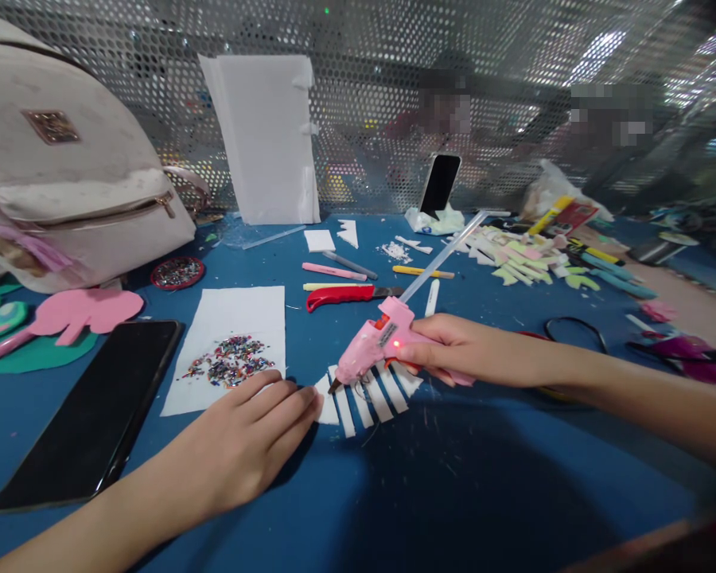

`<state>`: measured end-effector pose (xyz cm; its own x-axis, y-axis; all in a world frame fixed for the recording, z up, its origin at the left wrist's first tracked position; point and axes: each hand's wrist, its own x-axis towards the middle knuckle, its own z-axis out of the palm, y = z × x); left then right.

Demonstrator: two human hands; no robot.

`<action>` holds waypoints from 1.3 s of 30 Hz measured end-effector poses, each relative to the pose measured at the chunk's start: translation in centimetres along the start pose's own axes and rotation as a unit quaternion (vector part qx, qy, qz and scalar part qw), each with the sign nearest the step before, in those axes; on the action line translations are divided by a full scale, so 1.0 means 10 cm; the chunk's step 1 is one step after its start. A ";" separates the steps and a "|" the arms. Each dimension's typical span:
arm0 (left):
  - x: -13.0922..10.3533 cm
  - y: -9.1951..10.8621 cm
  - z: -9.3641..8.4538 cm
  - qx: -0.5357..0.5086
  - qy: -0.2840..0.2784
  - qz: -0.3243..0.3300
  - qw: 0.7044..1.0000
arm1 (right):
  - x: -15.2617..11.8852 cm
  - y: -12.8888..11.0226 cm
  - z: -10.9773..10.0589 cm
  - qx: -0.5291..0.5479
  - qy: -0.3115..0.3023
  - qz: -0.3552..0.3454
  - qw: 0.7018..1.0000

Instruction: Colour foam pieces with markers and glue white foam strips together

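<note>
My right hand (447,350) is wrapped round the grip of a pink hot glue gun (363,346), whose small light glows red. A long clear glue stick (445,256) sticks out of its back end. The gun's dark nozzle points down at the left part of a white cut piece (328,402), close to its surface. White strips (363,406) lie spaced side by side there, forming a rounded shape with thin dark thread-like lines. My left hand (256,434) is closed, its fingertips at the left edge of the white piece. Its thumb is hidden.
A white sheet with colourful beads (235,362) and a black phone (89,414) lie left. Beyond are a red-handled cutter (343,298), pens (334,271), foam scraps (516,255), a propped phone (440,185), a backpack (77,159) and a perforated metal screen (363,95).
</note>
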<state>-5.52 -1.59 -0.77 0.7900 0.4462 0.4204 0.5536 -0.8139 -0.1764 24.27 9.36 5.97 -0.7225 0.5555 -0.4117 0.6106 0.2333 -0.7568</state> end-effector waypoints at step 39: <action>0.01 0.00 -0.01 0.002 0.005 0.002 1.000 | -0.05 0.02 -0.01 0.002 -0.004 0.017 1.000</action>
<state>-5.44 -1.60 -0.68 0.7900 0.4393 0.4278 0.5514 -0.8141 -0.1821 24.76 9.24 6.07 -0.7031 0.5571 -0.4418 0.6341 0.2103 -0.7441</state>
